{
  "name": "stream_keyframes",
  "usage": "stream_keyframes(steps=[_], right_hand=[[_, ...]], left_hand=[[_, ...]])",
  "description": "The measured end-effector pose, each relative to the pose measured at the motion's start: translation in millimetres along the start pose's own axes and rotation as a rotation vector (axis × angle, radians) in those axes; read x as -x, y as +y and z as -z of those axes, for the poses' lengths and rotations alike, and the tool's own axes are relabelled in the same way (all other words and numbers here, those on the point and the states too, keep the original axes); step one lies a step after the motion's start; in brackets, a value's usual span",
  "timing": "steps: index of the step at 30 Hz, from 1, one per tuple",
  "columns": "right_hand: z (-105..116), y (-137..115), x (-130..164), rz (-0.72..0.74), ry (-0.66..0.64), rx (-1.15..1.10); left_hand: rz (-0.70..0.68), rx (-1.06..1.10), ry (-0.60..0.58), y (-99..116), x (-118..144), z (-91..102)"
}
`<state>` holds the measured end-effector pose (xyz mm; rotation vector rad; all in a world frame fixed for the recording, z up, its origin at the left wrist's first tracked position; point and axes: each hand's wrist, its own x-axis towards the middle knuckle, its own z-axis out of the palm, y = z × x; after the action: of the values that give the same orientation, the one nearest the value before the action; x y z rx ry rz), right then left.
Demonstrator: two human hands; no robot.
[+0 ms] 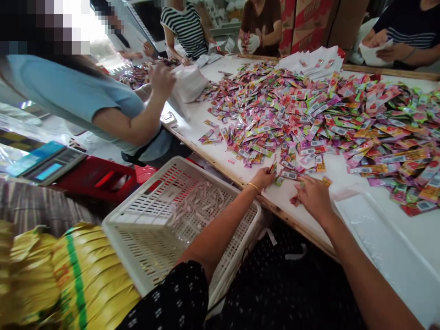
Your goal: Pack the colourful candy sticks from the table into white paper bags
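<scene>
The packets (292,107) carry barcodes (319,160); their words are too small to read. Left hand (263,179) is closed on one packet; right hand (314,196) bends over others, its grip I cannot tell. Between them, another packet (288,174) lies lengthwise left-to-right on the bench (194,117).

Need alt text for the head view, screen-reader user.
A left hand and a right hand handle small colourful packets at the near edge of a white table heaped with them. A white plastic crate sits below the left arm; other people work around the table.

White wood-edged table (194,119), bright glare (97,39)
</scene>
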<state>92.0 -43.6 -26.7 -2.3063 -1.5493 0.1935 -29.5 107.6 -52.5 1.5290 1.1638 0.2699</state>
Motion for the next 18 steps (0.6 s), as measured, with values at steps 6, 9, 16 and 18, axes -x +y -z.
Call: stream_keyframes(steps=[6, 9, 16, 18], right_hand=[[-2, -15, -52, 0.059, -0.172, 0.155], [-11, -15, -59, -0.019, -0.230, 0.221], [1, -7, -76, -0.195, -0.217, 0.097], [6, -5, -89, -0.294, -0.163, 0.092]], left_hand=[[0.035, 0.347, -0.107, 2, 19, 14.8], [0.071, 0.386, -0.118, 5, 32, 20.9], [0.126, 0.360, -0.058, 12, 22, 22.3], [0.138, 0.289, -0.032, 15, 15, 18.9]])
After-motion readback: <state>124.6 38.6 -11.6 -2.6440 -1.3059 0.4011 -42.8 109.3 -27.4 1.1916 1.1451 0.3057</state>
